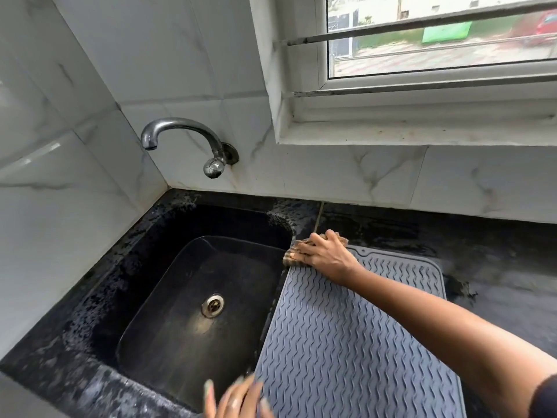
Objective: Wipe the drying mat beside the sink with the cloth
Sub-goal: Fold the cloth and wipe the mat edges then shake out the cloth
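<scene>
Right hand (327,254) presses the bunched cloth (294,254) on the mat's (346,336) far-left corner by the sink (193,297). Left hand (238,399), fingers spread, pins the near edge; floppy mat probably slides.

In front of me white marble-look wall tiles (193,55) meet in the far-left corner above my black speckled countertop (497,267) — daylight enters through the white-framed window (422,86) far right.

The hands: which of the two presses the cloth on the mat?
The right hand, at the mat's far corner, presses the cloth. The left hand, near the bottom edge, holds nothing.
</scene>
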Available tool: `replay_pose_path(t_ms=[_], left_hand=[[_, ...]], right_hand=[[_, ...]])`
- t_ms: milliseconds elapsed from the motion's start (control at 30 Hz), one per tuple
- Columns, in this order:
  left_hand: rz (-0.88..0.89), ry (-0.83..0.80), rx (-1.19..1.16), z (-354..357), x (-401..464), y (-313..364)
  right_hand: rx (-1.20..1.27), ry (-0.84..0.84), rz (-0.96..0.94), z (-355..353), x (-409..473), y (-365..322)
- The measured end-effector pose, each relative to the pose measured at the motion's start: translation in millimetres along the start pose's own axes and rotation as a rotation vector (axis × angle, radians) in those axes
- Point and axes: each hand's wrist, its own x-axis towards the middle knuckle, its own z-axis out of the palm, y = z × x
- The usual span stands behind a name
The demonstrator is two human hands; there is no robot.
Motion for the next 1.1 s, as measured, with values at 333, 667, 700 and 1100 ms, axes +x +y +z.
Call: replay_pose_path(t_ms=[333, 667, 700, 1100], left_hand=[[0.097, -0.385, 0.078, 52, 144, 41], [0.097, -0.356, 0.096, 65, 140, 32], [0.091, -0.357, 0.093, 65, 141, 32], [-0.19, -0.491, -0.091, 33, 148, 74]], right_hand=[[-0.139, -0.029, -0.057, -9, 3, 12], [-0.413, -0.117, 0.121, -3, 24, 15], [-0.409, -0.142, 0.154, -8, 27, 10], [2.025, 0.299, 0.976, -103, -62, -11]])
